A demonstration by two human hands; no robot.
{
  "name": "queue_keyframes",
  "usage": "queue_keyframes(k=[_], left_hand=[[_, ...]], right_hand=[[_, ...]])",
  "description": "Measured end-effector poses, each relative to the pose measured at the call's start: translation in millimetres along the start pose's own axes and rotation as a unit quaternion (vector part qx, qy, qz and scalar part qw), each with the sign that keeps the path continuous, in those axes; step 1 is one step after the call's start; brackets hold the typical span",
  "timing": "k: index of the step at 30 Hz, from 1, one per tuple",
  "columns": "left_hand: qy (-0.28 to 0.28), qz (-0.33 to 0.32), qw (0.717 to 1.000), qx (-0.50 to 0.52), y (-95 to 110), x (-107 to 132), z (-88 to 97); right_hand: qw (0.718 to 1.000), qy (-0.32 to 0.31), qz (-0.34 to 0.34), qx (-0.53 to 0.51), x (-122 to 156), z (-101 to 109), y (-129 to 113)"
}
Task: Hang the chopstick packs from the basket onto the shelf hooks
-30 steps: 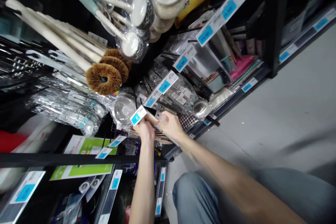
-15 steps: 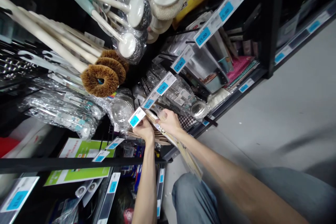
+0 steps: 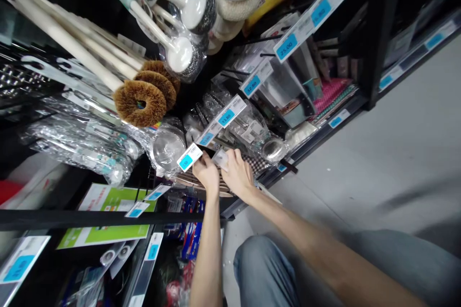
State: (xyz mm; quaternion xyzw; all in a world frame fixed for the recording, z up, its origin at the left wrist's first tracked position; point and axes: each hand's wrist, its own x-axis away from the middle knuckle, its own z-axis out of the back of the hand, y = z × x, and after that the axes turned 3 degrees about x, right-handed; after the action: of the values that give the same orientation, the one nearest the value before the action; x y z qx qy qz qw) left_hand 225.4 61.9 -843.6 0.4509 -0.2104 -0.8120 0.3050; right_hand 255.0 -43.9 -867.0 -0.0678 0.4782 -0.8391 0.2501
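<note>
My left hand [image 3: 207, 175] is raised at the lower shelf hooks, its fingers curled just behind a white-and-blue price tag [image 3: 189, 157]. What those fingers hold, if anything, is hidden. Close beside it on the right, my right hand [image 3: 238, 173] is closed on a small clear plastic piece [image 3: 220, 159]. A pale strip of a long flat package [image 3: 268, 194] shows past my right wrist; most of it is out of sight behind the hand and forearm. Below and between my hands hang several flat wooden utensils [image 3: 189, 180], their tops hidden.
Round brown bristle brushes [image 3: 140, 103] hang at upper left, beside white-headed scrubbers [image 3: 180, 55]. Plastic-wrapped strainers [image 3: 167, 148] hang left of my hands. A black shelf post [image 3: 378, 33] stands at right, and grey floor [image 3: 414, 144] lies beyond. My knee [image 3: 264, 268] is below.
My hands have come closer together, the left moving slightly right. The long flat package, earlier slanting down in plain view from my right hand, is now mostly hidden behind the right forearm.
</note>
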Motion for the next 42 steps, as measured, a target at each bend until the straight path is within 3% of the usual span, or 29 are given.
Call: queue_keyframes(k=[3, 5, 11, 17, 20, 25, 29, 35, 38, 42], left_hand=[[-0.037, 0.026, 0.994, 0.095, 8.1, 33.9, 14.6], [-0.075, 0.073, 0.978, 0.178, 6.0, 43.8, 21.6], [-0.081, 0.205, 0.915, 0.339, -5.0, 26.8, 32.9], [-0.054, 0.234, 0.884, 0.4, 10.8, 12.2, 40.7], [-0.03, 0.189, 0.901, 0.389, 11.0, 5.4, 38.7], [0.027, 0.092, 0.955, 0.281, -0.2, -4.2, 33.2], [0.047, 0.076, 0.961, 0.262, -3.6, -6.6, 27.7], [0.167, 0.019, 0.968, 0.187, -6.4, -13.0, 11.5], [0.177, 0.009, 0.974, 0.142, -9.3, -17.3, 6.7], [0.176, -0.01, 0.977, 0.121, -9.0, -18.1, 8.1]], right_hand=[[1.0, -0.016, 0.013, 0.009, 2.1, 0.1, -1.7], [1.0, -0.025, 0.019, 0.002, 1.8, 0.4, -2.2], [0.987, -0.052, 0.066, -0.137, -4.4, -5.6, 1.1], [0.92, -0.08, 0.093, -0.373, -15.1, -9.3, 10.2], [0.902, -0.046, 0.065, -0.424, -20.3, -10.1, 10.2], [0.921, 0.015, 0.019, -0.39, -24.9, -12.0, -1.1], [0.941, 0.057, 0.015, -0.332, -23.5, -11.9, -14.0], [0.949, 0.091, 0.0, -0.301, -19.1, -11.7, -33.0], [0.951, 0.091, -0.041, -0.292, -20.2, -10.3, -37.1], [0.95, 0.093, -0.037, -0.297, -21.9, -7.6, -35.8]])
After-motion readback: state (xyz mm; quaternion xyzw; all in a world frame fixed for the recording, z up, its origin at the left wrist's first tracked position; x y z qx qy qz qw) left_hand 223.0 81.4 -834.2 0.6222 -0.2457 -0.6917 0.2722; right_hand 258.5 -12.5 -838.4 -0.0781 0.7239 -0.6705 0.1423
